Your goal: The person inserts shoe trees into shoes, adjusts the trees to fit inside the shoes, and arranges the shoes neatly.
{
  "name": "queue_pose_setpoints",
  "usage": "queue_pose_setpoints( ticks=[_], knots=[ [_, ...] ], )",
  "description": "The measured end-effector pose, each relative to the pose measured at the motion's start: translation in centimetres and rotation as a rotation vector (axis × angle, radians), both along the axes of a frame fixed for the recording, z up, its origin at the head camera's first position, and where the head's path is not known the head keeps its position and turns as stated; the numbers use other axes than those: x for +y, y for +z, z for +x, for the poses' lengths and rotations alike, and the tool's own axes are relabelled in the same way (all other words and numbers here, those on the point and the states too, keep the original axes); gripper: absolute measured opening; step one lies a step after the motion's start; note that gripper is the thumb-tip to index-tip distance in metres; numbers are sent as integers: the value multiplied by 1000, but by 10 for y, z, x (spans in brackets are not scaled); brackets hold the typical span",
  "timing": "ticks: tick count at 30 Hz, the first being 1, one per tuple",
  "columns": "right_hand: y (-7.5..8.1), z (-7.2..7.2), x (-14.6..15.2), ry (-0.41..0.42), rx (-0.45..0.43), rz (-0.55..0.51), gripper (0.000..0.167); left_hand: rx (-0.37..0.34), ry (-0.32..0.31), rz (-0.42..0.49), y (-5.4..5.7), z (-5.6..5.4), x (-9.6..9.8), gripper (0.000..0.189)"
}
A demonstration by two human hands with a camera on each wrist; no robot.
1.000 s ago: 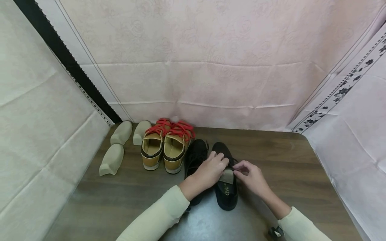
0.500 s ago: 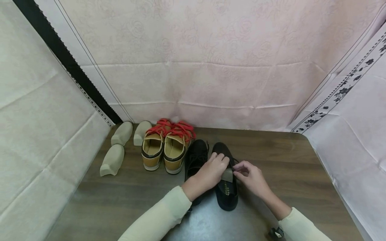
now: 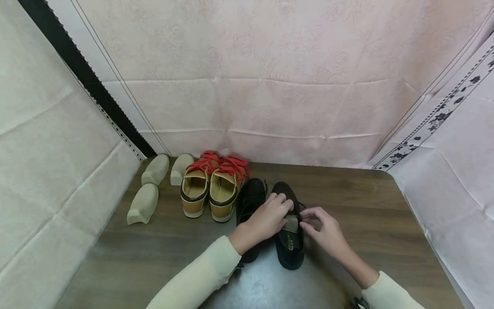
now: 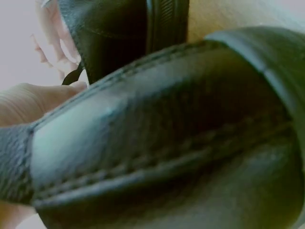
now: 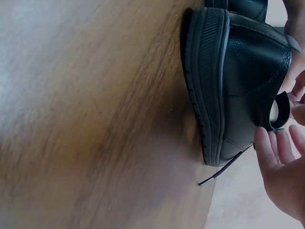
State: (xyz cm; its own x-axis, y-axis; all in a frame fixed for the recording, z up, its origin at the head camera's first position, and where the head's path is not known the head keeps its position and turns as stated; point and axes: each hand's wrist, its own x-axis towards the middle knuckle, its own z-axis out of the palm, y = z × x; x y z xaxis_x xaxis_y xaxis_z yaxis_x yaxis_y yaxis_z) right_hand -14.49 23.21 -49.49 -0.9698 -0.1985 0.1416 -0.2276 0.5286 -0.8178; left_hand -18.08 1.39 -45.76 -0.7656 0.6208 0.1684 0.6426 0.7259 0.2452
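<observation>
Left hand (image 3: 269, 218), fingers curled, grips upper of glossy black stitched leather lace-up shoe (image 5: 245, 93); flat-ended beige piece (image 3: 291, 224) inside. Shoe stands on wood-grained surface (image 3: 362, 206). Right hand (image 3: 325, 231) relaxed, parted fingers touching shoe's side.

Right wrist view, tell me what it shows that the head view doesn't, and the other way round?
Only the right wrist view shows the ridged sole edge of the black shoe being handled.
Only the head view shows the tan shoes, red laces and three pale blocks.
Both show that black shoe, the left hand, the right hand and the wood-grain surface.
</observation>
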Motion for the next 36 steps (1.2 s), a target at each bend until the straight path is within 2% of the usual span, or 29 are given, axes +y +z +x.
queue_pose_setpoints(
  ticks=[5, 12, 17, 25, 36],
  knots=[
    [3, 5, 0, 52, 135, -12, 24, -6, -4, 42, 4, 1, -6, 34],
    [4, 11, 0, 117, 318, 41, 25, 16, 4, 32, 10, 2, -16, 39],
    [3, 15, 2, 147, 389, 99, 29, 39, 0, 17, 14, 3, -22, 42],
    [2, 20, 4, 267, 453, 165, 34, 87, -19, 26, 18, 3, -33, 43],
    [-11, 19, 1, 488, 635, 34, 32, 219, -71, 0, 12, 3, -52, 59]
  ],
)
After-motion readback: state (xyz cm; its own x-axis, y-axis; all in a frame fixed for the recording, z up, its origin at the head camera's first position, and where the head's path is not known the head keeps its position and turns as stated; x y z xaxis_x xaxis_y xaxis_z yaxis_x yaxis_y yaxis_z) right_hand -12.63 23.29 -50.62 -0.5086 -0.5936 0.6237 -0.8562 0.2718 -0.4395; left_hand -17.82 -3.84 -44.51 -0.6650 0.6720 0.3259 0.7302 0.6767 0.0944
